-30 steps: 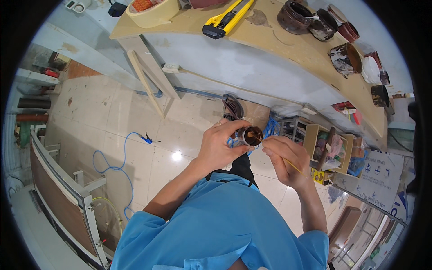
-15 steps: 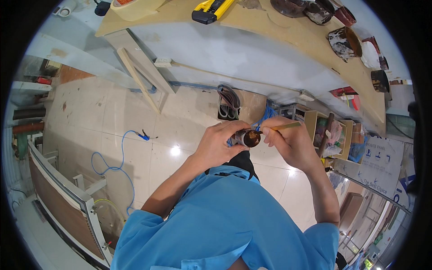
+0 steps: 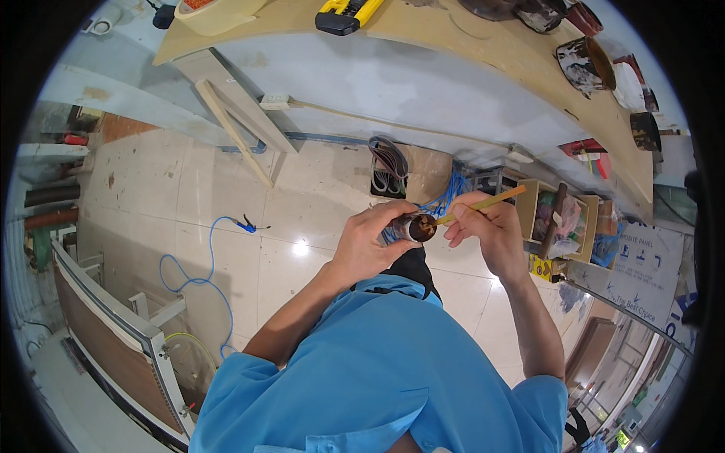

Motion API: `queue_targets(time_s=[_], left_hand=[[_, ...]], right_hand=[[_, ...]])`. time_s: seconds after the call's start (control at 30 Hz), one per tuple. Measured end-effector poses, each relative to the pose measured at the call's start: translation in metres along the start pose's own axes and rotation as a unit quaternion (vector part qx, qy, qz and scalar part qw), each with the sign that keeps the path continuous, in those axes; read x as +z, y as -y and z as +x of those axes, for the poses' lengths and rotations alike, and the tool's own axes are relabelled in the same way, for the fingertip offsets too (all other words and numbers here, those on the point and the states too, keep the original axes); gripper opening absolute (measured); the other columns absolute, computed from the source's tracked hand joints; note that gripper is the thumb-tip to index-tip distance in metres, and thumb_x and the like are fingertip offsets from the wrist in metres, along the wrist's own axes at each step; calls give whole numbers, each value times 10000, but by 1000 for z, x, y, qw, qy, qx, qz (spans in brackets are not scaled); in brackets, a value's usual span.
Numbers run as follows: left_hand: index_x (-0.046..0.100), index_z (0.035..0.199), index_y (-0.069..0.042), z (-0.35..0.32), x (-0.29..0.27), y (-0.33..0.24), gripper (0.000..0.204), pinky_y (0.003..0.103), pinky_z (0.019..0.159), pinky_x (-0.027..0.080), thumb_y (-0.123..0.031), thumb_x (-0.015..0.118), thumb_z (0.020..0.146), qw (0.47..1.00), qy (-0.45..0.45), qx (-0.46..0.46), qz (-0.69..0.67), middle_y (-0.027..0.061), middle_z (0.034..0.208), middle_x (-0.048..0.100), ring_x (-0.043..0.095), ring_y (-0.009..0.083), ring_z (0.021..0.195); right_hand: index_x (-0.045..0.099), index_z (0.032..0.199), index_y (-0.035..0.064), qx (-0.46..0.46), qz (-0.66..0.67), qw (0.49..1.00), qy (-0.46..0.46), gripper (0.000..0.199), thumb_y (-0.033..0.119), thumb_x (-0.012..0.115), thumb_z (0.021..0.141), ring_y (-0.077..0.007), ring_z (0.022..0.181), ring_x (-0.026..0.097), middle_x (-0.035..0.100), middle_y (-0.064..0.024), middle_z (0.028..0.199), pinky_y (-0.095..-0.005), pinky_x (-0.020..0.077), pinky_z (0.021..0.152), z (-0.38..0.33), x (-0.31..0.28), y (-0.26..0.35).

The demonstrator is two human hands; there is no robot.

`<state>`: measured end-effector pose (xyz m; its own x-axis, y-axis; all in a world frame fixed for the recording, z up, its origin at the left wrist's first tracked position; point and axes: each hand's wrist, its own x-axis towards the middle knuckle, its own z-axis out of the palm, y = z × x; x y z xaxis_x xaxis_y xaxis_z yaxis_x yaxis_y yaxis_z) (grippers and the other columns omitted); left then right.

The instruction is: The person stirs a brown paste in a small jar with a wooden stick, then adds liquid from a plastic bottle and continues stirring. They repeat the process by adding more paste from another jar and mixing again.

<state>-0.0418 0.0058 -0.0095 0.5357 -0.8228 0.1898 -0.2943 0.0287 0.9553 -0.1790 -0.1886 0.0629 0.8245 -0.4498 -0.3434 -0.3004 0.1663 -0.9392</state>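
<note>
In front of my body, my left hand is wrapped round a small cup, its mouth tipped toward me. Dark brown matter coats the inside of the cup. My right hand pinches a thin yellowish wooden stick between thumb and fingers. The stick slants down to the left, and its lower end is at the cup's rim. Whether that tip carries a brush or is bare is too small to tell.
A wooden bench runs ahead, bearing a yellow cutter, a tape roll and several stained pots. Belts stand in a box on the tiled floor. A blue air hose lies left; a crate is right.
The stick's upper end has swung up and outward, and more of its length shows. My right hand has tilted with it. My left hand and the cup stay nearly in place.
</note>
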Motion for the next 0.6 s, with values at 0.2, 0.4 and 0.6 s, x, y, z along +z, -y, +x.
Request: queue_targets(time_s=[0.2, 0.4, 0.6], left_hand=[[704, 1283, 31, -2, 5, 7, 529, 355, 946, 632, -7, 909, 798, 1000, -12, 5, -12, 161, 1234, 764, 768, 232, 1076], [686, 1345, 11, -1, 8, 10, 581, 358, 958, 633, 11, 899, 805, 999, -25, 10, -25, 161, 1255, 763, 767, 228, 1105], [671, 1363, 23, -3, 14, 14, 588, 346, 960, 628, 82, 862, 810, 997, -53, -24, -53, 138, 1261, 752, 744, 204, 1129]], right_hand=[[715, 1080, -78, 13, 71, 997, -31, 213, 129, 671, 1047, -221, 749, 756, 727, -156, 881, -333, 632, 641, -3, -2, -12], [713, 1108, -78, 17, 147, 987, -65, 218, 127, 678, 1043, -235, 754, 763, 744, -174, 943, -334, 637, 649, -9, 1, -22], [705, 1154, -75, -8, 181, 978, -101, 225, 127, 663, 1067, -235, 803, 767, 753, -177, 960, -338, 631, 695, -21, 19, -26]])
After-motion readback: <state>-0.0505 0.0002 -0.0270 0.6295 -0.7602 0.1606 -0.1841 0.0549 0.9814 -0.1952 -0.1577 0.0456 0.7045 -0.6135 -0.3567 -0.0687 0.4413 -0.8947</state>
